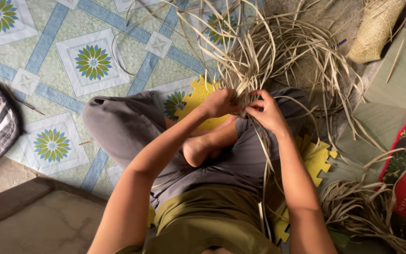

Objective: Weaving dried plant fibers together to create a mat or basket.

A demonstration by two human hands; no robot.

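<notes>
Head view: my left hand (pixel 219 102) and right hand (pixel 266 112) both pinch the gathered base of a bundle of pale straw strips (pixel 259 51), held above my crossed legs, its loose ends fanning far and right. I sit on a yellow foam mat (pixel 318 160) over patterned vinyl flooring (pixel 48 56) with blue-and-green flower squares. A woven basket (pixel 377 28) lies far right; 1 more heap of strips (pixel 353 207) lies near right.

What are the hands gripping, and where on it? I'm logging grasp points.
Both the left hand and the right hand pinch the bundle of pale dried leaf strips at its gathered near end, over the lap.
</notes>
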